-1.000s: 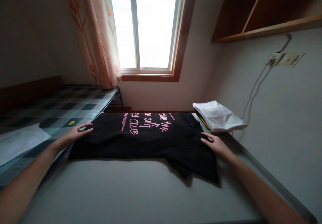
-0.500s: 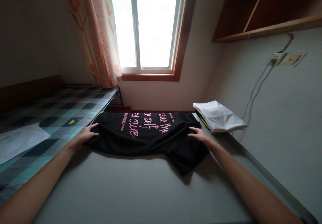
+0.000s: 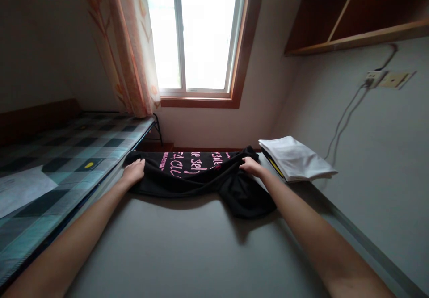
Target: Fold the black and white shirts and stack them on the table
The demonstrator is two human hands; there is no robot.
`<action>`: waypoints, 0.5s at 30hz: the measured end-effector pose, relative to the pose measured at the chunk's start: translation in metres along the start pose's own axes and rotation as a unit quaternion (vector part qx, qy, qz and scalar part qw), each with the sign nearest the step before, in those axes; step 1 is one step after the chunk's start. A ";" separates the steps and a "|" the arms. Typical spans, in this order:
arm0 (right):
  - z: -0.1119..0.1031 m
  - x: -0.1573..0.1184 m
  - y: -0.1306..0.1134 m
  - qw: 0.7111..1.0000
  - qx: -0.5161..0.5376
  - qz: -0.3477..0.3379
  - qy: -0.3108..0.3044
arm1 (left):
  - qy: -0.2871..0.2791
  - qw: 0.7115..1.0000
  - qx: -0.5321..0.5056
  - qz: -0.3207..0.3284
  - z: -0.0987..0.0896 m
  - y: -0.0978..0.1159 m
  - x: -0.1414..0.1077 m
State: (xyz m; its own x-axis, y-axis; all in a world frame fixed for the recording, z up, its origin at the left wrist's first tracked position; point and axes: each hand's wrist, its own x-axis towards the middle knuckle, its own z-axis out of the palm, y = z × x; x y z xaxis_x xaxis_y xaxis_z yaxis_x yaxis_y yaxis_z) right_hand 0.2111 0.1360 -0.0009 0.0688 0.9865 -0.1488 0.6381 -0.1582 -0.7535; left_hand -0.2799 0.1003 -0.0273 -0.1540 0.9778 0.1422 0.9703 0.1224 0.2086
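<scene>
Gripping the black shirt [image 3: 181, 189] at its hem end, the left hand [image 3: 134, 171] was closed on bunched fabric; the right hand [image 3: 250, 165] pinched cloth near the collar end. The garment lay crosswise on the pale table [image 3: 187, 253], its near side gathered in folds, one short sleeve [image 3: 248, 199] flared outward. Pink script-style lettering [image 3: 196, 160] (partly covered by the fold) showed fragments "rsue" and "sel"; the smaller print was illegible.

The checked mattress [image 3: 112, 144], flowered curtain [image 3: 130, 52] and wooden wall shelf [image 3: 320, 21] suggest a bedroom
</scene>
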 end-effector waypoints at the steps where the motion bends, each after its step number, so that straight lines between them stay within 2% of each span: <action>1: 0.001 0.004 -0.001 1.000 0.006 0.000 -0.001 | -0.005 1.000 -0.002 0.000 0.002 0.000 0.006; 5: 0.005 0.018 -0.001 0.999 0.028 0.001 0.017 | -0.013 1.000 -0.008 -0.001 0.009 0.001 0.028; 9: -0.001 0.030 0.003 0.995 0.040 -0.008 0.093 | 0.008 0.998 -0.060 0.007 0.013 0.010 0.045; 12: -0.015 0.037 0.008 0.981 0.076 0.002 0.178 | 0.053 0.993 -0.107 -0.003 0.005 0.020 0.053; 15: -0.032 0.037 0.011 0.970 0.142 0.028 0.196 | 0.101 0.982 -0.157 -0.041 -0.015 0.022 0.055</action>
State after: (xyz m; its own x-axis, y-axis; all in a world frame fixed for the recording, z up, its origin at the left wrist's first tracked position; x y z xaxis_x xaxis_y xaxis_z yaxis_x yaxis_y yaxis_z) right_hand 0.2449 0.1721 0.0058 0.4194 0.9076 0.0182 0.3925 -0.1632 -0.9052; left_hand -0.2696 0.1538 -0.0006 -0.2932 0.9097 0.2942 0.8524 0.1094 0.5113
